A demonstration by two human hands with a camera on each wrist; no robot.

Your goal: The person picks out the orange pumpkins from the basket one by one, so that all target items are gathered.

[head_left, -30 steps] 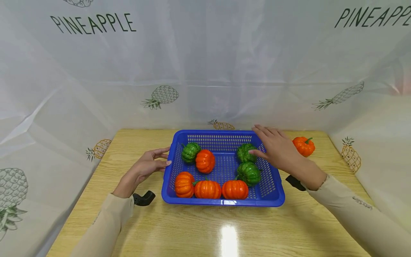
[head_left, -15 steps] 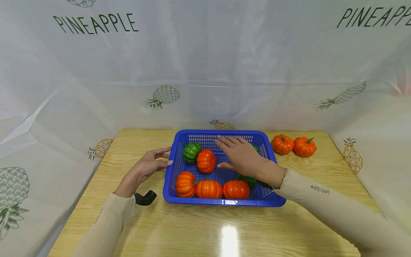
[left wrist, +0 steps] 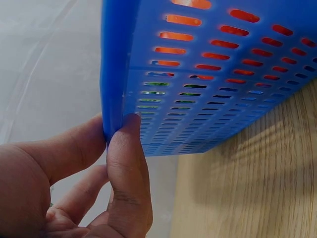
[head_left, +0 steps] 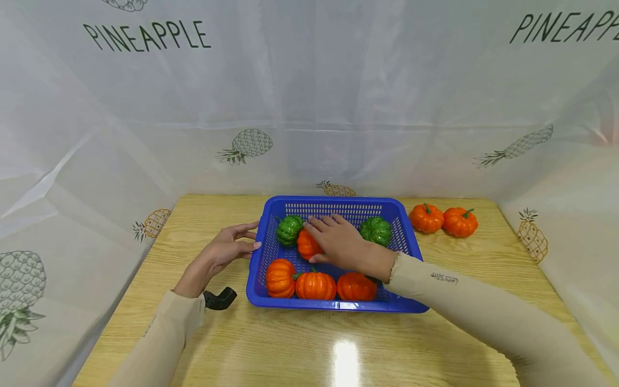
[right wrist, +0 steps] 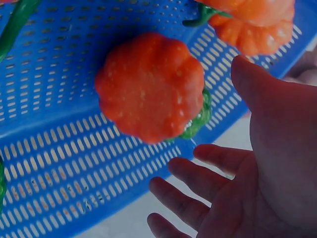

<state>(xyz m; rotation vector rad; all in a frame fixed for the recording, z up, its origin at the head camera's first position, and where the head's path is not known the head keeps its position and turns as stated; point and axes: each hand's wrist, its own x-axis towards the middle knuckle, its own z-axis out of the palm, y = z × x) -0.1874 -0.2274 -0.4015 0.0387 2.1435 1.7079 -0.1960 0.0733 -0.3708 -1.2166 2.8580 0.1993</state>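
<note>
A blue perforated plastic basket (head_left: 338,305) holds small orange and green pumpkins. My left hand (head_left: 223,249) pinches the basket's left rim between thumb and fingers, plain in the left wrist view. My right hand (head_left: 340,244) is over the basket with its fingers spread, right at an orange pumpkin (head_left: 308,245) it partly covers. In the right wrist view this pumpkin (right wrist: 151,89) lies apart from the fingertips (right wrist: 181,168). Behind it sits a green pumpkin (head_left: 290,230). Another green pumpkin (head_left: 376,231) lies at the back right of the basket.
Along the basket's front wall stand three orange pumpkins, among them a left one (head_left: 280,278) and a right one (head_left: 357,286). Two more orange pumpkins (head_left: 426,218) sit on the wooden table (head_left: 271,349) to the right. A pineapple-print sheet (head_left: 309,97) hangs behind.
My right hand has moved left from the basket's right rim to the orange pumpkin inside. A second orange pumpkin on the table has come into view. The left hand keeps its place.
</note>
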